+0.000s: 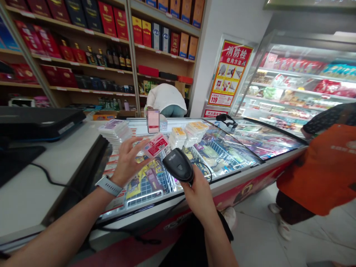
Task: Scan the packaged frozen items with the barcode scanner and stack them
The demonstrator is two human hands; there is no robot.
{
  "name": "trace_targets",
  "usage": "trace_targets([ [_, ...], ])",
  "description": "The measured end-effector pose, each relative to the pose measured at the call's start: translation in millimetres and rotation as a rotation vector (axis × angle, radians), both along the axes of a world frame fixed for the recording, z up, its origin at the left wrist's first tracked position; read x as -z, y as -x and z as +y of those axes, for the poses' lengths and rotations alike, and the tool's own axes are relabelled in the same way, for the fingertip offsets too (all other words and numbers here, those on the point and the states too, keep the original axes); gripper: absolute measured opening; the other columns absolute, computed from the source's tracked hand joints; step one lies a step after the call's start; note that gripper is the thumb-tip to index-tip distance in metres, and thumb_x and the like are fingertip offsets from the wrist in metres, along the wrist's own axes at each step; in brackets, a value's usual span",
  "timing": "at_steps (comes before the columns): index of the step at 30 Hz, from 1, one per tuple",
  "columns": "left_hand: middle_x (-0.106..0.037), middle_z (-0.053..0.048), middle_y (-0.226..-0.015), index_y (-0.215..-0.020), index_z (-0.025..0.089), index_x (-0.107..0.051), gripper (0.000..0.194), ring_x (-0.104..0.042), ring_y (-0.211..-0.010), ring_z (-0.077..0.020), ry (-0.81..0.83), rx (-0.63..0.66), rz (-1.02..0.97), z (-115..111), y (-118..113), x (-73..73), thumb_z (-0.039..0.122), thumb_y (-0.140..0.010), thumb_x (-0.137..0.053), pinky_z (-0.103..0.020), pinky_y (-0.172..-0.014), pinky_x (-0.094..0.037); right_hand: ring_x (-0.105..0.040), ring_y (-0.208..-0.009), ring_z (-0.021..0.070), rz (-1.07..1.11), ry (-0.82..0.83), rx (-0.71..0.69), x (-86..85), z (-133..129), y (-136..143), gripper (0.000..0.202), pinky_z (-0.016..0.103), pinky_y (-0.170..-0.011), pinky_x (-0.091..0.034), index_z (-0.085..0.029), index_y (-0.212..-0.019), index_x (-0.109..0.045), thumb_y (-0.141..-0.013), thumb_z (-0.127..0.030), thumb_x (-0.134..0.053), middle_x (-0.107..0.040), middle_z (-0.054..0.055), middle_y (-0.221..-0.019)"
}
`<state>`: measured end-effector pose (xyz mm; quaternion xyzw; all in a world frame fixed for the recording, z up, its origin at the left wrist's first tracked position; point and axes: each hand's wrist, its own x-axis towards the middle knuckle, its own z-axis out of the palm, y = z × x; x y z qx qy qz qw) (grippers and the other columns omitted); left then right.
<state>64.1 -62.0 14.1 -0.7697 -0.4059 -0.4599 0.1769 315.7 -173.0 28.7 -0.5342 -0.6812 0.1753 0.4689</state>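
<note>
Between the thumb and fingers of my left hand (129, 161) is a small clear package with a red and white label (158, 145), tilted up over the freezer. My right hand (198, 193) is wrapped round the handle of a black barcode scanner (178, 164), whose head is just right of and below the package. On the freezer's glass top (194, 152) stand stacks of packs with yellow labels (197, 128) and, further left, a stack with purple labels (114, 129). Wire baskets of wrapped goods show through the glass.
A white counter (25, 207) with a black device (39, 124) and a cable is on the left. Black headphones (226, 120) rest on the freezer's far edge. One person in white (167, 97) bends behind it; another in an orange apron (322, 170) stands at right. Stocked shelves (164, 55) line the back.
</note>
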Motion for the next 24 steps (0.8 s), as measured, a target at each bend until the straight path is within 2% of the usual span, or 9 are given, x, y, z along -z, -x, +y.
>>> trace_targets([
  [8,-0.053,-0.011,-0.134,-0.139,0.03,-0.051,0.06,-0.051,-0.126,-0.0323,0.014,0.028,-0.033,0.5,4.5,1.0,0.045,-0.085,-0.072,-0.051,-0.108,-0.041,-0.059,-0.096,0.0274,-0.065,0.006,0.023,3.3,6.3,5.8,0.016,0.038,-0.081,-0.045,-0.019,-0.103,-0.056,-0.088,-0.02,-0.053,-0.063,0.008,-0.1],
  [24,-0.053,-0.013,-0.136,-0.139,0.028,-0.051,0.06,-0.051,-0.127,-0.0323,0.024,0.003,-0.021,-1.9,5.1,1.2,0.043,-0.085,-0.073,-0.051,-0.108,-0.041,-0.06,-0.095,0.0279,-0.086,0.005,0.033,3.4,6.6,7.4,0.014,0.039,-0.081,-0.046,-0.019,-0.102,-0.055,-0.088,-0.02,-0.052,-0.063,0.009,-0.1],
])
